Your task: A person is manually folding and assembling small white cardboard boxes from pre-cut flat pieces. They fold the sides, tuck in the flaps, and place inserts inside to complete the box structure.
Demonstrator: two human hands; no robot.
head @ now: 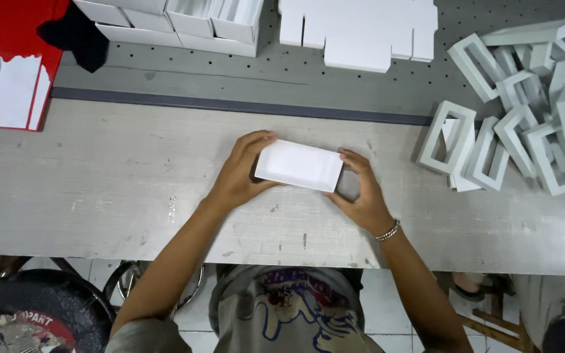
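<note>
A grey shirt with a drawing point(289, 314) is closest, right under the camera. Both arms reach out from it. The left hand point(238, 175) and the right hand point(361, 193) hold a small white box point(299, 165) between them. The left fingers point(256, 139) curl around one short end, and the right fingers point(356, 159) press on the other end. The box is flat, plain and white, shaped like a long rectangle, a little tilted. It sits in the middle of the grey tabletop point(99, 189). To the right lies a pile of white frames point(524, 111). Far back are white trays point(184, 19) and flat white cut-outs point(359, 29).
</note>
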